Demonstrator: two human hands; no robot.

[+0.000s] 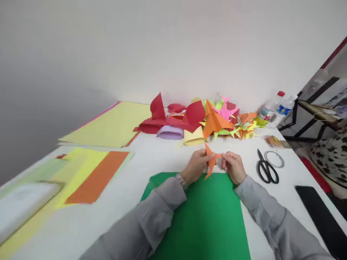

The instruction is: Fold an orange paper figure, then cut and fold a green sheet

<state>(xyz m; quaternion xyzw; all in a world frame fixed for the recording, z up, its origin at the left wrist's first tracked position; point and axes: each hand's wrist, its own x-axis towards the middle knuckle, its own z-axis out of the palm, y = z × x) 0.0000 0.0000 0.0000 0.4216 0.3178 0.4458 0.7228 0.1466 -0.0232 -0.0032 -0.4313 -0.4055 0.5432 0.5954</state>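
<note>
An orange folded paper figure point(210, 164) with pointed ends is held up between my two hands, over the far edge of a green sheet point(208, 216). My left hand point(195, 167), with a metal watch at its wrist, pinches the figure's middle between thumb and fingers. At the figure's right-hand tip, the thumb and forefinger of my right hand point(233, 166) close on the paper. Beyond my hands stands a heap of folded paper pieces, among them a large orange folded plane point(215, 121) and a pink folded figure point(226, 111).
Red paper shapes point(189, 119) stand by the wall. Scissors point(267, 169), a ring point(274, 159) and a black flat object point(320, 213) lie to the right, with plastic bottles point(282, 110) farther back. Coloured sheets point(97, 177) and large yellow sheets point(108, 124) cover the left.
</note>
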